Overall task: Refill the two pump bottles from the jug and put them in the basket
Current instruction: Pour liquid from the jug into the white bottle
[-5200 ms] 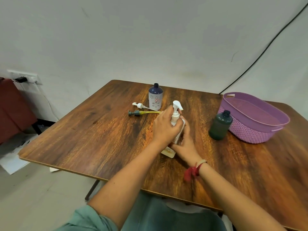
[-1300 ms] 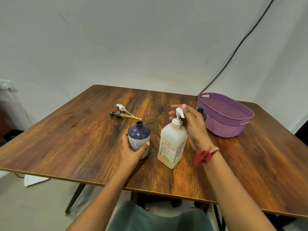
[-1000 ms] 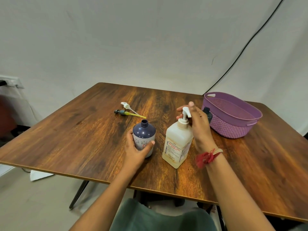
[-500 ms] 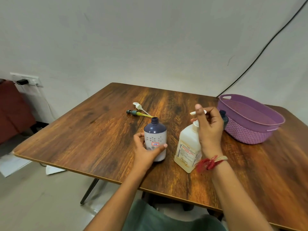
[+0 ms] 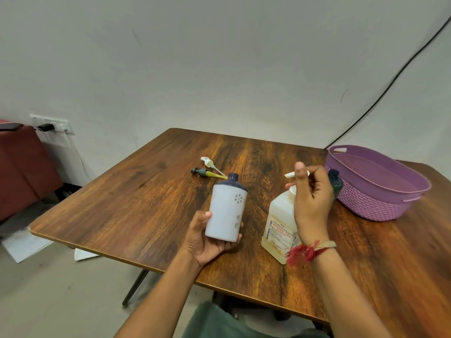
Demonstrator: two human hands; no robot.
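Head | bottle [image 5: 225, 213] now lifted left of jug [image 5: 278, 228], gripped by left hand [image 5: 207, 242] | right hand [image 5: 311, 201] pinching jug's pump [image 5: 289, 175] | refill imminent

green bottle [image 5: 336, 184]: mostly behind right hand [image 5: 311, 201] | jug [image 5: 278, 224] label: small print unreadable

The desk [image 5: 146, 211] is warm brown wood grain with darker streaks. At centre frame, the flowered bottle [image 5: 225, 215] has a pale white body, grey flower marks and a navy shoulder and neck. The jug [image 5: 278, 223] is cream with a red-and-black printed label, and its pump head [image 5: 289, 174] is white. The basket [image 5: 375, 206] at right is purple, with a woven pattern on its lower wall. The green bottle [image 5: 336, 184] is dark. The wrist thread [image 5: 302, 252] is red.
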